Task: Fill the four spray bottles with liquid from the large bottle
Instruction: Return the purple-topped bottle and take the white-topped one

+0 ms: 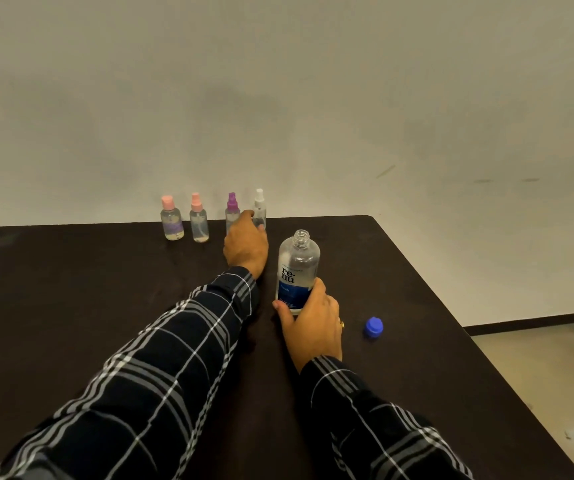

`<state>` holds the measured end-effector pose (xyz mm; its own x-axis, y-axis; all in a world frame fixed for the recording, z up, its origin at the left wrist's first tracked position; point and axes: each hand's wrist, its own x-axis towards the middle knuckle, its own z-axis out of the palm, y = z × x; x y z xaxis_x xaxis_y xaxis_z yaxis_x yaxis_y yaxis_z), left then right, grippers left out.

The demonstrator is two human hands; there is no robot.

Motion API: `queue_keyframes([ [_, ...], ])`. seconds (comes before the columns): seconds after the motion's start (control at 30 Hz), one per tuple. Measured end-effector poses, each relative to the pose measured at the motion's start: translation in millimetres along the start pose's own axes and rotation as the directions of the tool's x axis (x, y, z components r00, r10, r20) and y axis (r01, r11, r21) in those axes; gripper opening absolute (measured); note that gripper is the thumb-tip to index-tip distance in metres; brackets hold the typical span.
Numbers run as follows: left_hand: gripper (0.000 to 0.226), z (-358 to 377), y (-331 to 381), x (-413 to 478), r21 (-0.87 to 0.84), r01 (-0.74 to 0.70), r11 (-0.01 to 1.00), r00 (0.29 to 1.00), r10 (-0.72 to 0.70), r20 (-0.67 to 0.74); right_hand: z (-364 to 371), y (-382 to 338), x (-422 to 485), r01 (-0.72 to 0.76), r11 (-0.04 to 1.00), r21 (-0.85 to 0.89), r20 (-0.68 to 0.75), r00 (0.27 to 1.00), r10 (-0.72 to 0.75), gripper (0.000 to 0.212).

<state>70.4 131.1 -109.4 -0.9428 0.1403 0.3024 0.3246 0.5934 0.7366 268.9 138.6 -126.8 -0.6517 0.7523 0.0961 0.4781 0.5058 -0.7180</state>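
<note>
Sleeves [161, 368] cross dark table [71, 289] toward large bottle [297, 265], wall [278, 98].

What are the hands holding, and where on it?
The right hand holds the large clear plastic bottle by its blue-labelled lower body. The left hand is at the white-capped clear spray bottle; its grip there cannot be told.

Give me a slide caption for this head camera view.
Right hand holds the uncapped large bottle while left hand grips the white-topped spray bottle.
</note>
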Motion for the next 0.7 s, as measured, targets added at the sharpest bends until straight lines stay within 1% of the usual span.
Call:
queue_keyframes([
  [0.13, 0.032, 12.3, 5.1, 6.5, -0.023, 0.145, 0.989, 0.989, -0.144, 0.036, 1.0, 1.6, 0.9, 0.008, 1.000, 0.012, 0.006, 1.000, -0.008, 0.080],
  [0.23, 0.034, 20.6, 5.8, 15.2, -0.043, 0.200, 0.979, 0.978, -0.197, 0.067, 2.2, 2.6, 2.6, 0.013, 1.000, 0.014, 0.011, 1.000, -0.013, 0.080],
  [0.4, 0.035, 26.3, 10.5, 28.4, -0.062, 0.201, 0.978, 0.977, -0.196, 0.080, 4.2, 4.4, 3.3, 0.018, 1.000, 0.025, 0.024, 1.000, -0.019, 0.082],
  [0.53, 0.031, 28.3, 6.8, 37.1, -0.119, 0.184, 0.976, 0.982, -0.176, 0.074, 6.5, 6.1, 5.1, 0.011, 0.999, 0.038, 0.033, 0.999, -0.012, 0.083],
  [0.63, 0.035, 31.6, 1.8, 42.0, -0.109, 0.184, 0.977, 0.982, -0.177, 0.066, 6.7, 7.9, 7.0, 0.015, 0.999, 0.037, 0.029, 0.999, -0.016, 0.083],
  [0.7, 0.036, 22.5, 7.1, 34.3, -0.093, 0.151, 0.984, 0.987, -0.145, 0.070, 7.6, 8.3, 6.4, 0.017, 0.999, 0.038, 0.021, 1.000, -0.018, 0.083],
])
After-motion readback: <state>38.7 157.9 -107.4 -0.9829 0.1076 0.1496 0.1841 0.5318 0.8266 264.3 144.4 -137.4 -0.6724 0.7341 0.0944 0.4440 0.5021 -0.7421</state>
